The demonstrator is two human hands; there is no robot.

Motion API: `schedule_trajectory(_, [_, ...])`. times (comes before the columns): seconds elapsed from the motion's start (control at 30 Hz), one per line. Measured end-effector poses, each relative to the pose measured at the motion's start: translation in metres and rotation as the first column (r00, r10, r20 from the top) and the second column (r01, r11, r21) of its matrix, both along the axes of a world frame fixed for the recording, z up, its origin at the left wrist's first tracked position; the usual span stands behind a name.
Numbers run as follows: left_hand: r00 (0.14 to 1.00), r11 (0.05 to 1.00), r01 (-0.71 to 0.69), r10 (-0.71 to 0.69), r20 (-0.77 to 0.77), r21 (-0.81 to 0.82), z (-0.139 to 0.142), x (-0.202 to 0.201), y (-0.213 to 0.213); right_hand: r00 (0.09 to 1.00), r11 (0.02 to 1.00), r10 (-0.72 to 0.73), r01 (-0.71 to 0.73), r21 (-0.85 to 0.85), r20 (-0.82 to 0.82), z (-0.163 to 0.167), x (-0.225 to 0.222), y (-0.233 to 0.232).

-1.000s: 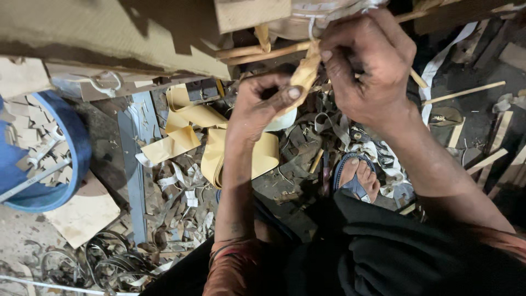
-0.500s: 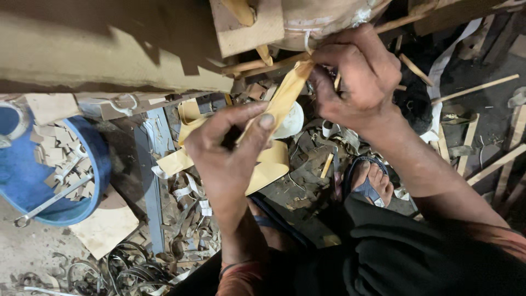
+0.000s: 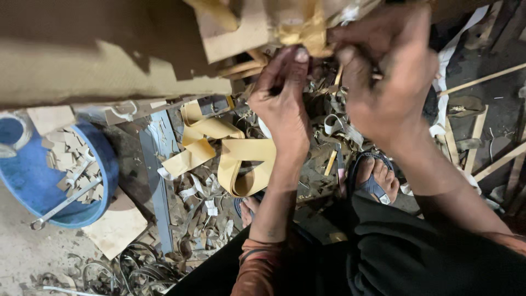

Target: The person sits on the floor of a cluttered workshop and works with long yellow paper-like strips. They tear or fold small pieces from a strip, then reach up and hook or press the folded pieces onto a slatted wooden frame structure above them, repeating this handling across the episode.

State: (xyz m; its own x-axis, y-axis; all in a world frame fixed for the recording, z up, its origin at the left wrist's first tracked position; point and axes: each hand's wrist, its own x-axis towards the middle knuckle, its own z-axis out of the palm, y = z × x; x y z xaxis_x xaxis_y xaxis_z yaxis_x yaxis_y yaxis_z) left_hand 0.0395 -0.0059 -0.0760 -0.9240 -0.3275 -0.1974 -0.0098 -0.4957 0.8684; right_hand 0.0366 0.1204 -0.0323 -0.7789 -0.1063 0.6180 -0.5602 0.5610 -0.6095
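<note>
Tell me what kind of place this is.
Probably a small woodworking or veneer workshop. Wood shavings and offcuts litter the floor, yellow edge-banding strips lie curled among them, and a blue tub holds wood scraps and a wrench.

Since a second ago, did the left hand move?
Yes. The left hand went up, away from the yellow band loops on the floor, to the wooden block, beside the right hand.

A rough woodworking workshop — wood offcuts fill a blue tub [image 3: 49,181] (a wrench [image 3: 63,204] rests across it), with shavings [image 3: 203,219], wooden slats [image 3: 482,137] and yellow veneer strips [image 3: 241,164] littering the floor
</note>
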Motion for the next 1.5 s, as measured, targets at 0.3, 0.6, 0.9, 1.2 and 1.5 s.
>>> schedule_trajectory(0.3, [0.992, 0.988, 0.043, -0.025, -0.125, 0.145, -0.017, 0.005, 0.006, 0.975, 0.975, 0.055, -0.006, 0.22, -0.216, 0.004, -0.006, 0.022])
schedule_trajectory(0.6, [0.99, 0.926, -0.065, 0.108, -0.096, 0.373, -0.043, -0.012, 0.015, 0.954, 0.777, 0.077, 0.126, 0.616, -0.291, -0.013, -0.027, 0.035])
schedule_trajectory(0.9, [0.968, 0.863, 0.19, -0.086, -0.235, 0.467, -0.044, -0.001, -0.002, 1.0, 0.881, 0.004, -0.011, 0.473, 0.016, -0.012, -0.005, 0.012])
schedule_trajectory(1.2, [0.982, 0.963, 0.065, -0.014, -0.19, 0.263, -0.05, 0.006, 0.01, 0.854, 0.96, 0.017, -0.16, 0.231, 0.521, 0.016, -0.014, -0.001])
schedule_trajectory(1.5, [0.984, 0.96, 0.059, -0.009, -0.179, 0.275, -0.049, -0.007, 0.006, 0.995, 0.988, 0.096, -0.096, 0.118, 0.008, 0.023, -0.009, 0.008])
